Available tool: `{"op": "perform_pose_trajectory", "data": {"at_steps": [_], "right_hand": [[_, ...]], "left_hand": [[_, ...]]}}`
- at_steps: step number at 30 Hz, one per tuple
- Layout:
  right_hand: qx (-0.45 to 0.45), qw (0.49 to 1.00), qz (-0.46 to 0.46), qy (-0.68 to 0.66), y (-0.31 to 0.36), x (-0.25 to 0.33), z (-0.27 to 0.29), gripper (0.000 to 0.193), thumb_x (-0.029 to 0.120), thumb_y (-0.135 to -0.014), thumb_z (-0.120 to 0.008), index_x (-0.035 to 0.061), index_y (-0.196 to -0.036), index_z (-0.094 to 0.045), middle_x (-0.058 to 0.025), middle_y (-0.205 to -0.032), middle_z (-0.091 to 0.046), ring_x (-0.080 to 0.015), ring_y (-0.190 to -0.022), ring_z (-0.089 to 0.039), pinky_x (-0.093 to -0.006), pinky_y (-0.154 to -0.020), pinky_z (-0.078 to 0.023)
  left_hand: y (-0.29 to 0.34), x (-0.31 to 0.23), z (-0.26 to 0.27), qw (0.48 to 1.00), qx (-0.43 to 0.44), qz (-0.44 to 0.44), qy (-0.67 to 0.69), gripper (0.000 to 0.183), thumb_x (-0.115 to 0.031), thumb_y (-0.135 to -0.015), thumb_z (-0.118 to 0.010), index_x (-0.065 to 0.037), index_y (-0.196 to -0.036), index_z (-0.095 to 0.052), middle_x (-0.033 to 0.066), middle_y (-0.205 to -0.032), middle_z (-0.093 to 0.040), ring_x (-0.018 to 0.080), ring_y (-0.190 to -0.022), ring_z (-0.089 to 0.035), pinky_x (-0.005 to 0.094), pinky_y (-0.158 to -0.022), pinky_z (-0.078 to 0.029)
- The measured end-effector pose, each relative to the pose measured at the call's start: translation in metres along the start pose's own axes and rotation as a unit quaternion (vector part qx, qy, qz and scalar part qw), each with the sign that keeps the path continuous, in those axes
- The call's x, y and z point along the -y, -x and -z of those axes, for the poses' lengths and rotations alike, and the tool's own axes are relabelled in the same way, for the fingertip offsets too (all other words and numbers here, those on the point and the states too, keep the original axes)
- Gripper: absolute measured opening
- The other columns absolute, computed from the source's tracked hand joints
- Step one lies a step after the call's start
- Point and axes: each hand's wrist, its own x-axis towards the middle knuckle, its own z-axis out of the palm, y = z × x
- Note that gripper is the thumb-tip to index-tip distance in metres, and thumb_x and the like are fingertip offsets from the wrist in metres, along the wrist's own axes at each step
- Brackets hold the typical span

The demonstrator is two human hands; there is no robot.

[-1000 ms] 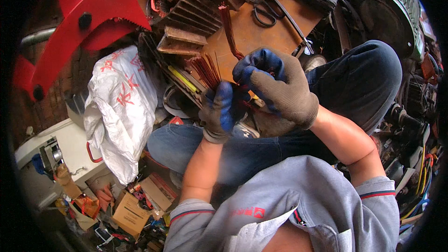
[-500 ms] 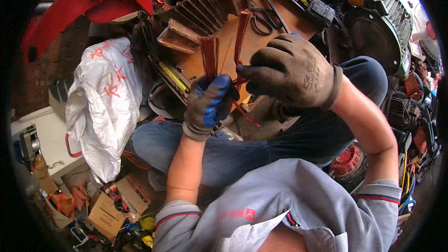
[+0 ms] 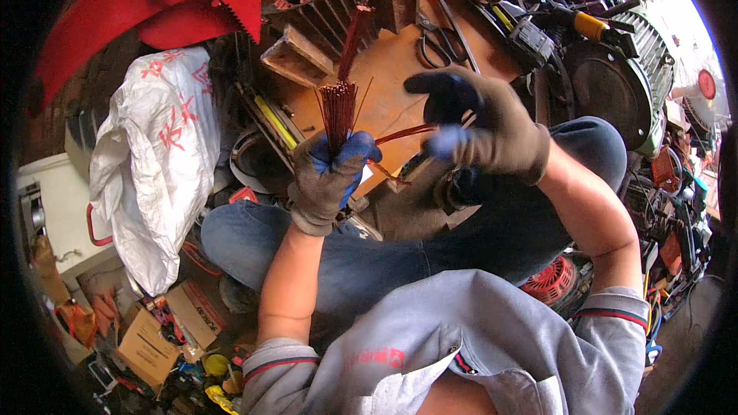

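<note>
My gloved left hand (image 3: 327,184) is closed round a bundle of thin copper wires (image 3: 338,114), cut ends fanned upward. A tied-looking dark red strand of the same wire (image 3: 354,44) rises behind it, its lower part hidden. Loose wire tails (image 3: 403,134) stick out to the right of the fist. My gloved right hand (image 3: 492,127) is just right of those tails, with thumb and fingers spread apart; the thumb side is blurred. Behind both hands, scissors (image 3: 437,48) with black handles lie on a brown board (image 3: 392,96).
A finned motor housing (image 3: 327,11) stands at the back, beside angled metal pieces (image 3: 296,58). At left are a red saw-like tool (image 3: 192,4) and a white sack (image 3: 157,177). A round green-rimmed motor (image 3: 607,84) and cordless tool (image 3: 534,38) sit at right.
My right hand has opened and moved slightly down, away from the upright strand. That strand now stands behind the bundle, further left, and the bundle's ends tilt toward me.
</note>
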Motion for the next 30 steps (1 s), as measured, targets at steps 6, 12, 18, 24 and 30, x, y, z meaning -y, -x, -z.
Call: {"op": "perform_pose_trajectory", "data": {"at_steps": [6,12,18,24,30], "right_hand": [[0.021,0.91,0.243,0.335,-0.004,0.002,0.003,0.044,0.036,-0.074,-0.079,0.0137,-0.111,-0.069,-0.005,-0.091,-0.066,-0.0296,-0.086,-0.063,-0.0411,-0.076,-0.049],[0.0,0.989,-0.057,-0.14,0.007,0.006,-0.025,0.025,0.029,-0.095,-0.064,0.0041,-0.096,-0.067,0.0,-0.072,-0.062,-0.0084,-0.053,-0.055,-0.0226,-0.046,-0.043],[-0.03,0.995,0.049,0.079,0.006,0.001,-0.005,0.033,0.033,-0.083,-0.076,0.0077,-0.102,-0.068,-0.0042,-0.085,-0.064,-0.0198,-0.072,-0.063,-0.0319,-0.062,-0.05],[0.022,0.992,0.059,0.111,0.003,0.005,-0.005,0.027,0.032,-0.085,-0.074,0.0081,-0.097,-0.069,-0.0011,-0.078,-0.063,-0.0168,-0.067,-0.061,-0.0322,-0.059,-0.049],[0.04,0.732,-0.44,-0.518,0.014,0.004,-0.029,0.035,0.04,-0.095,-0.067,0.0055,-0.092,-0.07,-0.0014,-0.068,-0.065,-0.0067,-0.047,-0.053,-0.0224,-0.042,-0.041]], "left_hand": [[0.0,-0.005,-0.011,0.999,0.0,-0.04,0.011,0.021,-0.026,-0.09,-0.074,-0.005,-0.09,-0.07,0.0036,-0.074,-0.068,0.0132,-0.063,-0.063,0.0279,-0.059,-0.048],[-0.006,-0.011,-0.008,0.925,0.052,-0.277,-0.256,0.022,-0.026,-0.09,-0.074,-0.004,-0.088,-0.07,0.0073,-0.065,-0.064,0.0172,-0.053,-0.06,0.0315,-0.053,-0.045],[0.004,-0.001,-0.005,0.999,0.007,-0.046,0.011,0.011,-0.015,-0.091,-0.073,-0.006,-0.094,-0.067,0.0038,-0.081,-0.068,0.0146,-0.069,-0.067,0.0276,-0.064,-0.053],[0.002,-0.006,-0.01,0.977,-0.003,-0.187,-0.099,0.025,-0.028,-0.088,-0.077,-0.004,-0.09,-0.072,0.0024,-0.069,-0.067,0.0115,-0.061,-0.061,0.0284,-0.058,-0.047],[0.0,-0.008,-0.007,0.974,-0.007,-0.174,-0.143,0.026,-0.029,-0.088,-0.077,-0.003,-0.089,-0.072,0.0027,-0.068,-0.067,0.0121,-0.058,-0.06,0.0291,-0.057,-0.048]]}}
